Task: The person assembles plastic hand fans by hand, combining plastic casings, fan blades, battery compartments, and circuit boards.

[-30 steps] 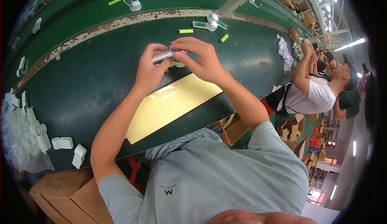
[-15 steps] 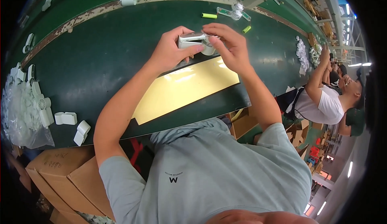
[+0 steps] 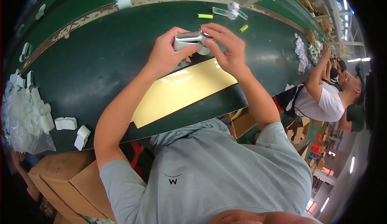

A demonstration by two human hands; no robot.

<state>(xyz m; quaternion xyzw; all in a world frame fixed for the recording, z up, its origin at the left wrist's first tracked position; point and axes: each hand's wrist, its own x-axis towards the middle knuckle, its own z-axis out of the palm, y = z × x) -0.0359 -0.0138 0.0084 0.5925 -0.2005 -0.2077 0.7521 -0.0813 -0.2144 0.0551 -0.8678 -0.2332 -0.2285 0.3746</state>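
Note:
Above the far edge of a yellow sheet (image 3: 181, 93), both hands hold a small white folding hand fan (image 3: 188, 41) with a grey top panel. A gap shows along its side, between the panel half and the white lower half. My left hand (image 3: 164, 51) is closed round the body's left end, thumb along the near side. My right hand (image 3: 229, 48) is closed on the round right end, fingers over its top and thumb at the near side. Those fingers partly hide the round end.
Beyond my hands lie yellow-green batteries (image 3: 204, 16) and a fan part with green circuit boards (image 3: 233, 11). At left are white housings (image 3: 65, 123) and a clear bag of white parts (image 3: 28, 123). Cardboard boxes (image 3: 64, 171) stand below; a co-worker (image 3: 322, 97) is at right.
The fan has tilted a little, so more of its grey top panel shows. My right fingers have shifted slightly over the round end. The whole view has moved slightly.

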